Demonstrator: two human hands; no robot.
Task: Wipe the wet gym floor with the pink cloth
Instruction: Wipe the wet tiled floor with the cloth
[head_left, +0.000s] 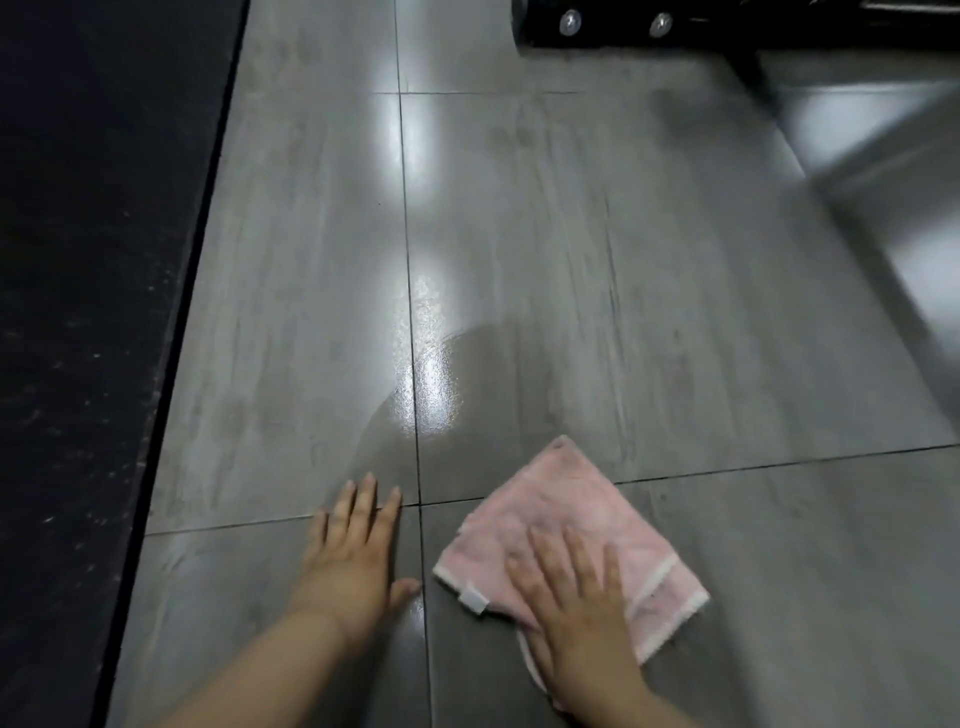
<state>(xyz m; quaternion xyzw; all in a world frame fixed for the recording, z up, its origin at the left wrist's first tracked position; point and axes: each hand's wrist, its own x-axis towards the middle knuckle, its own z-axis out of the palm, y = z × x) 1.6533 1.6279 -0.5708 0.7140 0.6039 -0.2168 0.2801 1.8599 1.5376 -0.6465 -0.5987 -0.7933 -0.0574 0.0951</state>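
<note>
Grey tiled floor (597, 270), wet sheen mid-frame; pink cloth (566, 525) lower right under flat right hand (576, 597); left hand (353, 551) flat on tile; risks: palm slipping on wet tile, cloth bunching, streaks missed.

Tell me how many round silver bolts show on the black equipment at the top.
2. The left bolt and the right bolt sit side by side on the black equipment. The picture cuts it off, so more may be hidden.
</note>
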